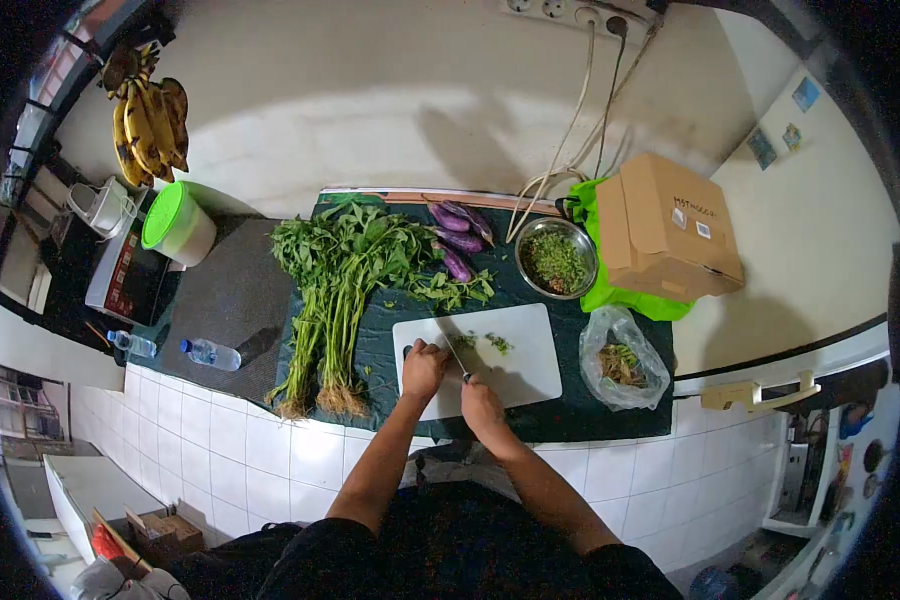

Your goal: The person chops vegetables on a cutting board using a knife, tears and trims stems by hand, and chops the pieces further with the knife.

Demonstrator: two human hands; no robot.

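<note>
My right hand (481, 402) is closed around the handle of a knife (453, 345), whose blade points up and left over the white cutting board (530, 370). My left hand (425, 368) rests at the board's left part with its fingers curled; what they hold, if anything, is too small to make out. Small chopped green pieces (498, 343) lie on the board beyond the blade. Left of the board are long leafy stalks with roots (345, 310). A metal bowl (592, 262) of chopped greens stands behind the board, to the right.
Purple eggplants (460, 240) lie behind the board. To its right are a plastic bag (625, 360) of scraps and a cardboard box (660, 225) on a green bag (610, 297). Plastic bottles (210, 354) and a green-lidded container (180, 225) stand left. Bananas (150, 130) hang upper left.
</note>
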